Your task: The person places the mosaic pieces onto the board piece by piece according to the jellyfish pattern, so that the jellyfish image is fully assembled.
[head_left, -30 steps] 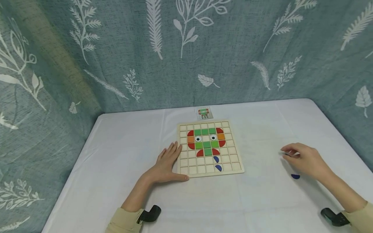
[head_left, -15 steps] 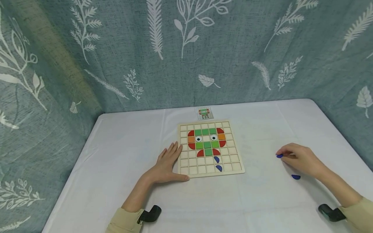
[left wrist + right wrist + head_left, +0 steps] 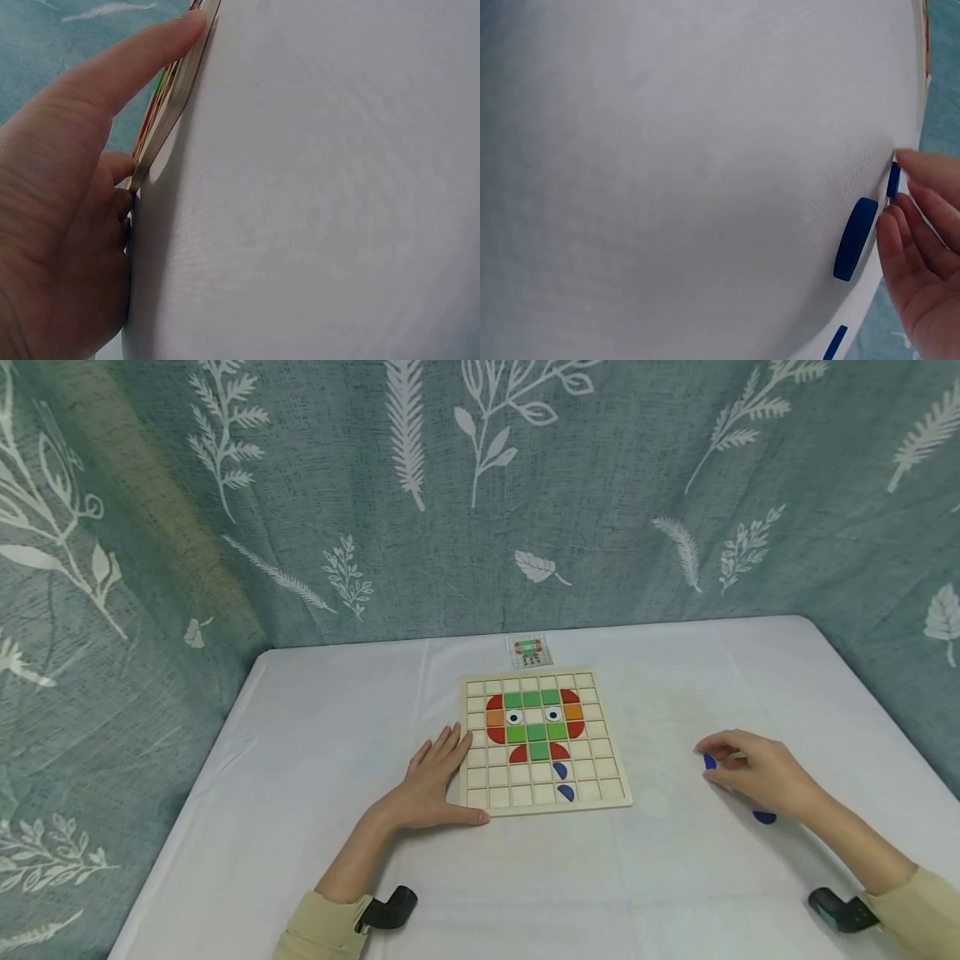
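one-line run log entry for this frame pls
left hand: flat against puzzle board left edge | right hand: pinching blue piece | spare blue piece: on table by right hand

"What's my head camera giving me for surroundings?"

"A bench (image 3: 300,827) under a white cloth (image 3: 675,877), its near corners rounded, with faint fold creases running across the fabric."

"And behind it?"

"I see a grey-blue curtain (image 3: 600,485) hanging right at the far edge and wrapping down both sides. It's printed with white leaves, ferns and sprigs."

"Any colour change on it?"

"On my left a warmer, brownish band (image 3: 142,502) runs diagonally down the cloth, whether light or stain I cannot tell."

"Lighting?"

"Soft and even, with only weak shadows on the cloth. I can't see floor, window or lamp in any view."
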Demonstrator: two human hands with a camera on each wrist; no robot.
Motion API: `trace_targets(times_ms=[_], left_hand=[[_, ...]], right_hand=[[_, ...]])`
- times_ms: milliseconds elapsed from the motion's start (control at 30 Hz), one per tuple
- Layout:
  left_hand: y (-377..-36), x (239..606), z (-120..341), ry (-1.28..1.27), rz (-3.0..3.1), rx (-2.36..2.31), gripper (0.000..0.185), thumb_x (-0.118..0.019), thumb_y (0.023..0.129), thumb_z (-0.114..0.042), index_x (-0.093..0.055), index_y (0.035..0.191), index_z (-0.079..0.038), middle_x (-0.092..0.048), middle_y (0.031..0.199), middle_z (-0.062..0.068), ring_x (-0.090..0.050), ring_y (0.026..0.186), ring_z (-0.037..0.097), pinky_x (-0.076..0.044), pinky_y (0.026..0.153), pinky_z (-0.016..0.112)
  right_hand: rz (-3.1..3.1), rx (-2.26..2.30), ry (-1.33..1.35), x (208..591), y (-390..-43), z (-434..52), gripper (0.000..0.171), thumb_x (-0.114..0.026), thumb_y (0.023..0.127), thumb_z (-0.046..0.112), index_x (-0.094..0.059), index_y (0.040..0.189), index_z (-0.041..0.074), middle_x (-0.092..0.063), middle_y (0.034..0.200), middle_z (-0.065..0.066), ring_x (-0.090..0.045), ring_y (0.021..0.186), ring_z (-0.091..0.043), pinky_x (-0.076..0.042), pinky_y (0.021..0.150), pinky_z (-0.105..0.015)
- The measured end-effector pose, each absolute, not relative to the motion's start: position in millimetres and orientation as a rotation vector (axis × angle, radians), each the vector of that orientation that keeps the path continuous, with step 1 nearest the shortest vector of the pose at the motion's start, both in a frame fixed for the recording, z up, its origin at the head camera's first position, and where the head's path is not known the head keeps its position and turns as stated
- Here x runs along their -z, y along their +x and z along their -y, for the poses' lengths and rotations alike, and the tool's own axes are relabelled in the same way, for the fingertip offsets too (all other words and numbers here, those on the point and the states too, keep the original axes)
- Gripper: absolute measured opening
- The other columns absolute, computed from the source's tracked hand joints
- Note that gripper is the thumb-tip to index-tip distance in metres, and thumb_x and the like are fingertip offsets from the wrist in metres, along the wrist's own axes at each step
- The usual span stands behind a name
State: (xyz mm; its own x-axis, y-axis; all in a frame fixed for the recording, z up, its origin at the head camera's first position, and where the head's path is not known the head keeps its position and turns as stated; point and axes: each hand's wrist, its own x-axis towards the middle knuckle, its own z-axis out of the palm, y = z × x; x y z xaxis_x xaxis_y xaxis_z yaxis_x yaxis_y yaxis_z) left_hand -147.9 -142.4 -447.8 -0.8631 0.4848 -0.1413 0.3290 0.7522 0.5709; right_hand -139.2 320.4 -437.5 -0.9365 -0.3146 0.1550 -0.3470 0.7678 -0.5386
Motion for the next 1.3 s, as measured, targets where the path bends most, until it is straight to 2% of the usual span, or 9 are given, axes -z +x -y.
trace_targets(times_ms=[200, 367, 567, 767, 967, 1300], left_hand=[[-148.2, 449.6, 143.8, 0.623, -2.682, -0.779, 0.119, -0.078, 0.073, -0.058, -0.011, 0.157, -0.007, 0.001, 0.163, 0.010, 0.007, 0.149, 0.023, 0.003, 0.117, 0.048], [-148.0, 449.9, 145.0, 0.619, -2.683, -0.773, 0.119, -0.078, 0.073, -0.058, -0.011, 0.157, -0.007, 0.002, 0.163, 0.010, 0.007, 0.149, 0.022, 0.003, 0.117, 0.047], [-148.1, 450.0, 144.8, 0.622, -2.677, -0.774, 0.119, -0.077, 0.073, -0.058, -0.010, 0.157, -0.008, 0.003, 0.163, 0.009, 0.008, 0.149, 0.021, 0.004, 0.117, 0.047], [-148.4, 450.5, 143.6, 0.626, -2.674, -0.764, 0.119, -0.076, 0.074, -0.059, -0.009, 0.157, -0.008, 0.003, 0.163, 0.008, 0.009, 0.149, 0.020, 0.004, 0.117, 0.047], [-148.4, 450.1, 142.5, 0.623, -2.674, -0.762, 0.118, -0.076, 0.074, -0.059, -0.010, 0.157, -0.007, 0.002, 0.163, 0.009, 0.008, 0.149, 0.022, 0.003, 0.118, 0.047], [-148.6, 450.0, 142.1, 0.622, -2.678, -0.757, 0.117, -0.076, 0.074, -0.058, -0.011, 0.157, -0.007, 0.001, 0.163, 0.010, 0.007, 0.149, 0.023, 0.003, 0.118, 0.048]], right_hand=[[2.875, -0.915, 0.559, 438.9, -144.5, -307.0, 0.027, -0.077, 0.083, 0.005, -0.070, 0.109, 0.005, -0.070, 0.101, -0.005, -0.064, 0.091, -0.022, -0.056, 0.076, -0.028], [2.905, -1.076, 0.608, 434.1, -152.4, -264.6, 0.028, -0.076, 0.083, 0.005, -0.069, 0.110, 0.006, -0.069, 0.103, -0.002, -0.062, 0.093, -0.019, -0.056, 0.080, -0.032], [2.884, -1.264, 0.830, 429.1, -158.4, -202.2, 0.027, -0.077, 0.083, 0.006, -0.069, 0.109, 0.006, -0.068, 0.100, 0.000, -0.059, 0.088, -0.015, -0.056, 0.081, -0.030], [2.858, -1.227, 1.064, 433.0, -164.1, -160.3, 0.026, -0.077, 0.084, 0.009, -0.069, 0.109, 0.006, -0.068, 0.098, 0.000, -0.060, 0.086, -0.011, -0.055, 0.079, -0.026], [2.858, -1.136, 1.121, 435.2, -167.8, -142.0, 0.026, -0.078, 0.084, 0.012, -0.070, 0.108, 0.006, -0.067, 0.091, 0.003, -0.058, 0.078, -0.008, -0.052, 0.069, -0.023], [2.847, -1.139, 1.144, 435.5, -169.6, -138.5, 0.025, -0.077, 0.084, 0.010, -0.070, 0.107, 0.007, -0.066, 0.089, 0.004, -0.056, 0.076, -0.005, -0.051, 0.067, -0.022]])
